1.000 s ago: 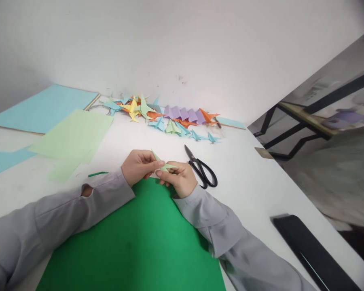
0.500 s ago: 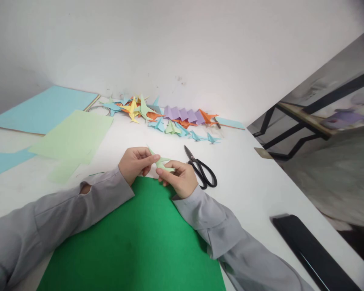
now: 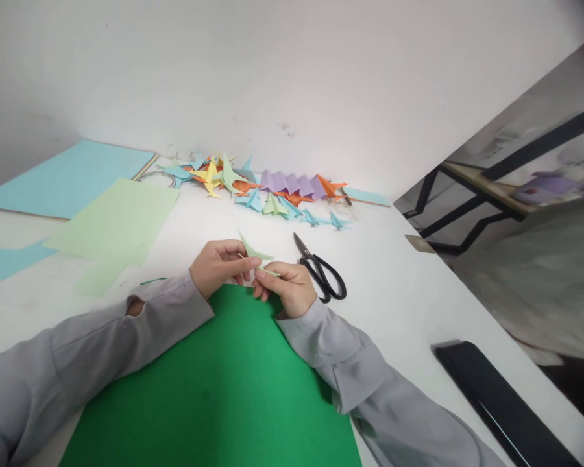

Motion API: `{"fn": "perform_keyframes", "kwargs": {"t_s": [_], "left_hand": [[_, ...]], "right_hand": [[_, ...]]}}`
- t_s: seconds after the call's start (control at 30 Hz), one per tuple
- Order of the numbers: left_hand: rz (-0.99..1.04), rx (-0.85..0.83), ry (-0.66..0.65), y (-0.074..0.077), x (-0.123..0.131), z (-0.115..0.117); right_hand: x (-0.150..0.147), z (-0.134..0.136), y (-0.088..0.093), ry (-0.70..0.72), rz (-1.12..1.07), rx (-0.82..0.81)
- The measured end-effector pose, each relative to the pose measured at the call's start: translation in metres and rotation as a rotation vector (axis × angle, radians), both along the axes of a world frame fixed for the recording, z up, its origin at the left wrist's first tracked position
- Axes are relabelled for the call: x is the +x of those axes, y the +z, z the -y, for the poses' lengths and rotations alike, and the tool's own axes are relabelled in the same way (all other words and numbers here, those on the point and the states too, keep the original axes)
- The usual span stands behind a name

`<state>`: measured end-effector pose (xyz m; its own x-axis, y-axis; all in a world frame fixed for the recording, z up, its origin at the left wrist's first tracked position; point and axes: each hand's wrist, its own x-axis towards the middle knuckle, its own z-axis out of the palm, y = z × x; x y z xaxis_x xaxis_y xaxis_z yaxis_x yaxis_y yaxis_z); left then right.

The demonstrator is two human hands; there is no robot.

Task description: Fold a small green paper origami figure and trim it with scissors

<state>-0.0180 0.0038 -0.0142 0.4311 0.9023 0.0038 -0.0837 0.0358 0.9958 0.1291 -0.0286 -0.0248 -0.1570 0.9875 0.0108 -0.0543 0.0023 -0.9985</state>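
Observation:
Between my two hands is a small light-green origami piece (image 3: 255, 251) with thin pointed ends, like a folded paper crane. My left hand (image 3: 219, 266) pinches it between thumb and fingers from the left. From the right, my right hand (image 3: 291, 285) grips its lower point near the thumb. The fingers cover its middle. Both hands are just above the far edge of a large green sheet (image 3: 214, 389). Black-handled scissors (image 3: 321, 269) lie to the right of my right hand, blades pointing away.
Along the wall lie several folded paper figures (image 3: 228, 174) and a purple pleated strip (image 3: 292, 184). Light-green paper (image 3: 117, 217) and blue sheets (image 3: 78, 175) spread at the left. A long black object (image 3: 501, 402) rests near the table's right edge.
My fingers have shifted slightly on the origami piece; the left thumb now sits lower and closer to the right hand, and less of the paper's middle shows.

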Motion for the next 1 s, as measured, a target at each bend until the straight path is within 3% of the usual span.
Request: {"fn": "perform_keyframes", "kwargs": {"t_s": [0.17,0.27,0.4,0.6,0.83,1.0], "left_hand": [[-0.006,-0.029,-0.064,0.0012,-0.0011,-0.0004],[0.017,-0.064,-0.038,0.0009,-0.0011,-0.0006],[0.058,-0.088,0.014,-0.0008,-0.0002,-0.0016],[0.08,-0.106,-0.031,0.0,0.0,-0.002],[0.097,-0.179,0.003,0.0034,0.0026,-0.0016],[0.098,-0.173,0.034,0.0021,0.0024,-0.0018]], "right_hand": [[0.0023,-0.0001,0.0011,0.077,0.004,-0.064],[0.0033,0.0006,0.0009,0.092,0.023,-0.015],[0.0048,0.0012,-0.0025,-0.009,0.009,0.047],[0.0048,0.0017,-0.0041,-0.071,-0.026,0.0],[0.0048,0.0023,-0.0005,-0.325,-0.001,0.196],[0.0036,0.003,-0.002,-0.35,0.025,0.207]]}}
